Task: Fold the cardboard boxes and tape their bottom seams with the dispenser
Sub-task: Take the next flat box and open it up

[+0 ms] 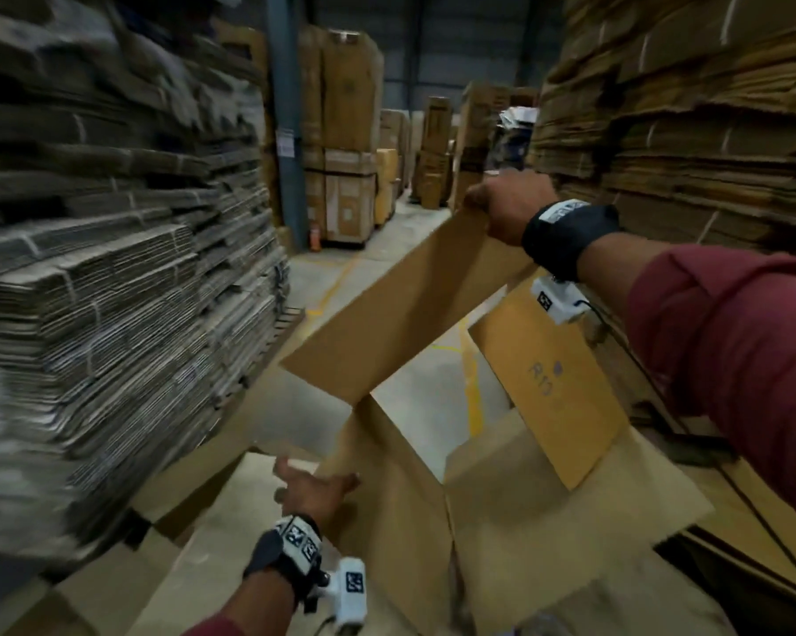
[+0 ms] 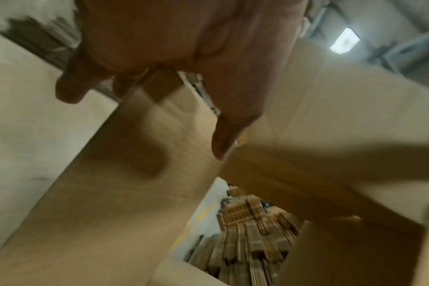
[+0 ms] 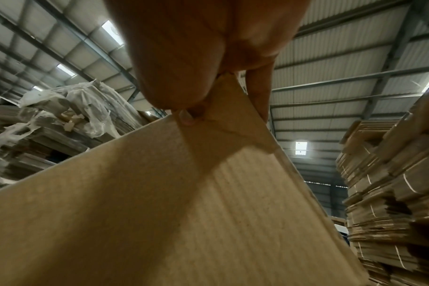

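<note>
Cardboard box (image 1: 400, 452) hangs half-opened in front of me, in the aisle between the two walls of flattened stock, its body a skewed tube with the floor visible through the middle. My right hand (image 1: 508, 206) is above the box, at its highest corner, and the right wrist view shows the thumb and fingers pinching the corner of the upper flap (image 1: 400, 309), which is already creased there. My left hand (image 1: 311, 486) is at the near lower side of the box, fingers spread and fairly straight, palm against a panel; I judge it is pushing rather than gripping.

I see several risks from here. The whole box hangs from one pinched corner, so a hard pull could tear or crease that flap further, or let it slip out. With the left hand only pressing, the panel can slide off it and the tube collapse flat again. The loose printed flap (image 1: 552, 387), on the box's right below my right wrist, swings free and could fold the wrong way. The bundled stack (image 1: 111, 314) is close on the box's left and could snag a flap. I see no dispenser, so I cannot say where it is.
</note>
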Demonstrator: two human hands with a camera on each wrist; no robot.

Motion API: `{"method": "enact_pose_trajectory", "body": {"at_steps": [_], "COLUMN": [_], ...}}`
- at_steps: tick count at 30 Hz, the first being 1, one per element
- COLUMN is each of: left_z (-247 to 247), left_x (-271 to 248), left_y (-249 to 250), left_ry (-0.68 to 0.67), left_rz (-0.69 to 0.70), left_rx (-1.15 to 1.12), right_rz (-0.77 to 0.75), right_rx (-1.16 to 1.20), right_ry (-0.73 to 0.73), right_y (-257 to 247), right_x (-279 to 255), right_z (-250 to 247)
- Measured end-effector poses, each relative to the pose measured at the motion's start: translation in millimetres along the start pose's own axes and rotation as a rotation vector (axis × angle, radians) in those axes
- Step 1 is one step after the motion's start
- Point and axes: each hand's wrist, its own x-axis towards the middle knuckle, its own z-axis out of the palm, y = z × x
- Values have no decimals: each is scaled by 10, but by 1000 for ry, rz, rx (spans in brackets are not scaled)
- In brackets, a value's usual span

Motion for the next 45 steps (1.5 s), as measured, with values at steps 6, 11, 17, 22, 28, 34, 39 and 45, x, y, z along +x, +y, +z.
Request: {"method": "enact_pose_trajectory", "body": {"at_steps": [6,11,17,22,28,34,39,45], "left_z": [-370,-1093,-1698,-1805,-1686,-1339,-942,-662], "left_x": [76,73,-109,-130,-17,137,96,62], "left_y": [82,1212,1880,2241,2080,1456,1138,756], "left_ry": [202,311,345,383,309,75,127,54], "left_rz": [101,341,518,500,402,227,269,341], "left_rx": [-327,-313,66,375,361,313,470,491], "right_rz": [10,71,65,-23,-76,-36,8,125], "right_rx": [70,186,343,401,491,523,566,716], "right_ry": [66,126,122,106,31,28,13,15], "right_y": [-121,-121,91,-27,-380,-490,-574,-548], "right_x": [291,377,471,518,256,208,115,-134], "right_z": [-128,-36,76,333,920,1146,1368,1628]}}
